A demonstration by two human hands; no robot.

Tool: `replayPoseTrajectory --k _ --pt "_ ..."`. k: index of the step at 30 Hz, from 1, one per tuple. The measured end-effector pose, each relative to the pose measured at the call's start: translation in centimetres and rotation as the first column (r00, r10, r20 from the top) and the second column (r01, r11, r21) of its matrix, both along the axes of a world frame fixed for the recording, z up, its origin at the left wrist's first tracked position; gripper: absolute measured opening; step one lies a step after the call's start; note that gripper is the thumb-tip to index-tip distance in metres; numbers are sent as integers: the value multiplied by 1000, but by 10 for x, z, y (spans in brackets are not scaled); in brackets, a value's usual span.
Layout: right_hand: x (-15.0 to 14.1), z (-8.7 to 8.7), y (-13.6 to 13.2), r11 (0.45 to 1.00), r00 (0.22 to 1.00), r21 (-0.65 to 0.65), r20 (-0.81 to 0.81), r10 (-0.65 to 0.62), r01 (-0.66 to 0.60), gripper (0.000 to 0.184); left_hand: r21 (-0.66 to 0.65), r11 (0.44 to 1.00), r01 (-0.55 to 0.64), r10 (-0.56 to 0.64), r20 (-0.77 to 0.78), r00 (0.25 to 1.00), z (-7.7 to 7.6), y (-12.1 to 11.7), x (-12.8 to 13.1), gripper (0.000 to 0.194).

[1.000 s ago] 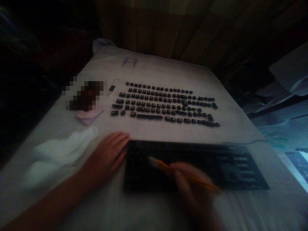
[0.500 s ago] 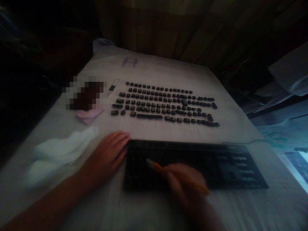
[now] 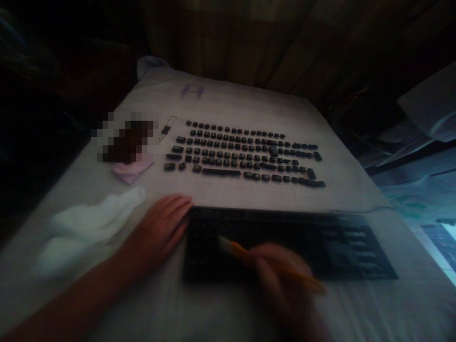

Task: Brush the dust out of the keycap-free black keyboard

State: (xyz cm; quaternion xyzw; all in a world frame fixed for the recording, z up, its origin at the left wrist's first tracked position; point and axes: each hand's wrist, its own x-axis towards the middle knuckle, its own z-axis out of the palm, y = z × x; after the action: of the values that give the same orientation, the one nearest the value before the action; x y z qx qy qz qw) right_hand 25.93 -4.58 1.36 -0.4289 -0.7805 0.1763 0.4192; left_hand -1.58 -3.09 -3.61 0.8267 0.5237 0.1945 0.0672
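Note:
A black keyboard base [image 3: 306, 247] with its keycaps off lies flat in front of me. My right hand [image 3: 285, 266] grips an orange-handled brush [image 3: 244, 253] over the base, its pale bristles at the left part of the key area. The hand is somewhat smeared by motion. At the base's upper left corner rests my left hand [image 3: 166, 221], fingers stretched out and fingertips at the edge. Loose black keycaps [image 3: 228, 146] lie in rows beyond the base, a long space bar [image 3: 221, 172] among them.
Left of my left hand lies a crumpled white cloth [image 3: 92, 223]. Farther back are a pink cloth [image 3: 132, 170] beside a blurred-out patch, and a keycap puller [image 3: 166, 129] with wire loops. A cable [image 3: 370, 210] runs off the base's right back corner across the pale sheet [image 3: 249, 102].
My right hand and the brush have shifted slightly to the right over the base. My left hand, the keyboard base and the keycaps have stayed put.

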Motion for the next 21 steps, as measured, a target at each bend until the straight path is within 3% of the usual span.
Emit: replayPoseTrajectory --k 7,21 --pt "1 -9 -1 999 1000 49 11 -12 12 20 10 1000 11 -10 -21 1000 1 1 0 41" --pt "-1 -13 -1 998 998 18 37 57 -58 19 11 1000 23 -23 -12 1000 2 1 0 42"
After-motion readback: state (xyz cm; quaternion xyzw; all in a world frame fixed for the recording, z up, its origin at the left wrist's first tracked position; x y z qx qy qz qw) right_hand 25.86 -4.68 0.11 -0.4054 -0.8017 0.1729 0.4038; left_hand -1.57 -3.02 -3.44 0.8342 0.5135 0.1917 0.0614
